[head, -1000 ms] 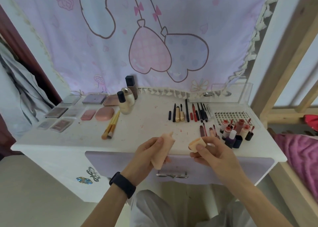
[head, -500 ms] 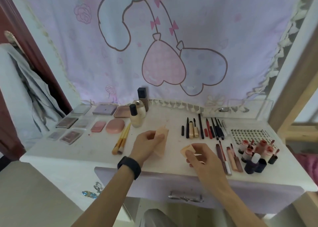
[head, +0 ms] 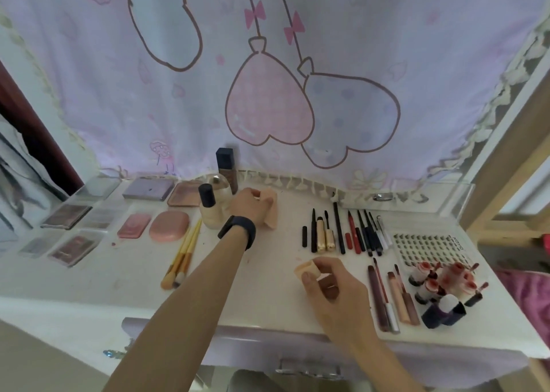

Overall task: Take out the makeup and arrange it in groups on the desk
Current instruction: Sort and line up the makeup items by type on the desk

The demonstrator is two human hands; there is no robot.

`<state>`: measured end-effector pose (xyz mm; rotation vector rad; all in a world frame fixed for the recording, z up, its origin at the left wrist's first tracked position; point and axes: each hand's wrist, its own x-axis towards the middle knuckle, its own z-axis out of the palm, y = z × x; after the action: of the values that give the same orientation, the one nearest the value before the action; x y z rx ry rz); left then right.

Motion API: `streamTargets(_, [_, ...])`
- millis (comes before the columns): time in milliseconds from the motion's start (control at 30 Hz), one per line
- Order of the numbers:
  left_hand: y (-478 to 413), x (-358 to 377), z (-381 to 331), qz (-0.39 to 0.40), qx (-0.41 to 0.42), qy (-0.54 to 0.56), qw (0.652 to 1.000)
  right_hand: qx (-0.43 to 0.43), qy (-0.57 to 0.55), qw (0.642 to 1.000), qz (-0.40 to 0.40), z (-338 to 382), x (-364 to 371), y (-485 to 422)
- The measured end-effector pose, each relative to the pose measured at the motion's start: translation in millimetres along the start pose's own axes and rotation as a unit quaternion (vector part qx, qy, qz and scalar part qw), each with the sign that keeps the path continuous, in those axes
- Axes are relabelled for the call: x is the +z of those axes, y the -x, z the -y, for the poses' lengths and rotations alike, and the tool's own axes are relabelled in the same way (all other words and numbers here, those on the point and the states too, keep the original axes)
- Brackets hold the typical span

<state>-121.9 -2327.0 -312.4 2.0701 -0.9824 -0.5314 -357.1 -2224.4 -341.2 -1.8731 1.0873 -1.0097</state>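
Two hands over white desk [head: 134, 275]. Left hand [head: 250, 208] reaches far back, fingers curled round peach tube [head: 270, 213]; whether tube touches desktop, cannot tell. Glass bottle [head: 214, 213] just left of those fingers. Right hand [head: 333, 290] nearer front edge, thumb and fingertips pinching small peach piece [head: 305, 270], cap or sponge unclear. Row of pencils [head: 342, 234] beyond right fingertips; lip glosses [head: 393, 296] to their right.

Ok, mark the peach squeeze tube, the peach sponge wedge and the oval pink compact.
peach squeeze tube [head: 270, 216]: head view, bare body beside the left hand [head: 250, 208].
peach sponge wedge [head: 303, 268]: head view, exposed end outside the right hand [head: 336, 293].
oval pink compact [head: 169, 226]: head view, middle of its lid.
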Motion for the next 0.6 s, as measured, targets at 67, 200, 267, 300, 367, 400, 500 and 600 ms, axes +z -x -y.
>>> streamTargets(67, [-3.9, 6.1, -0.7, -0.019, 0.004, -0.023, 1.0, 0.021, -0.008, 1.0, 0.0, 1.0, -1.6, -1.9])
streamTargets(200, [-2.6, 10.8, 3.5, -0.033, 0.044, -0.094, 0.994, 0.042, -0.027, 0.999, 0.002, 12.3, -6.7, -16.2])
streamTargets(267, [0.2, 9.6, 9.4, -0.05, 0.078, -0.124, 0.988, 0.029, -0.015, 0.999, -0.004, 21.9, -8.5, -35.5])
streamTargets(300, [3.0, 10.3, 13.5, -0.058, 0.095, -0.13, 0.985, 0.018, 0.004, 1.0, -0.008, 25.3, -9.3, -48.6])
streamTargets(367, [11.2, 15.3, 20.7, -0.065, 0.12, -0.148, 0.979, 0.001, 0.064, 0.998, 0.0, 29.4, -10.1, -79.2])
streamTargets(400, [14.7, 18.5, 24.1, -0.062, 0.127, -0.161, 0.977, -0.003, 0.098, 0.995, 0.013, 29.6, -8.7, -96.4])
streamTargets(500, [18.8, 23.4, 29.5, -0.045, 0.146, -0.192, 0.969, -0.009, 0.209, 0.976, 0.059, 25.4, 0.5, -143.3])
streamTargets(600, [14.9, 22.9, 32.7, -0.033, 0.156, -0.193, 0.968, -0.027, 0.302, 0.948, 0.094, 15.1, 11.7, -179.5])
